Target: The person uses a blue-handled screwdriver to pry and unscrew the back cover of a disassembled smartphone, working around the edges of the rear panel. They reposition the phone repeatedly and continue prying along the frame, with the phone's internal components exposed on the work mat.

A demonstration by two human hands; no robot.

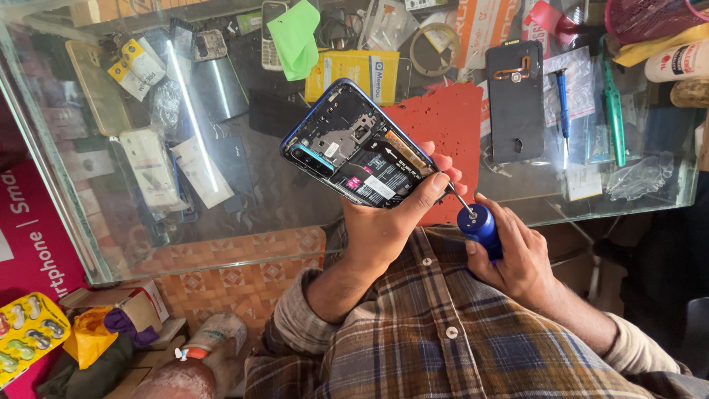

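Head view: left hand (384, 225) grips opened phone (353, 145), right hand (517, 255) screwdriver (478, 222), over cluttered glass counter (244, 199)

Scene is evenly lit by soft daylight. A long white glare streak is seen on the glass counter (193, 118) at left. Focus is sharp centrally; edges are bowed by wide-angle distortion.

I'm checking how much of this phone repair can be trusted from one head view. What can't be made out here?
- Screwdriver tip: hidden behind the left hand's fingers, so where it meets the opened phone is unclear.
- Phone's lower right corner: covered by the same fingers.
- Screwdriver handle's lower part: wrapped by the right hand.
- Screws on the phone's board: too small to tell.
- Pink basket: cut off by the top edge.
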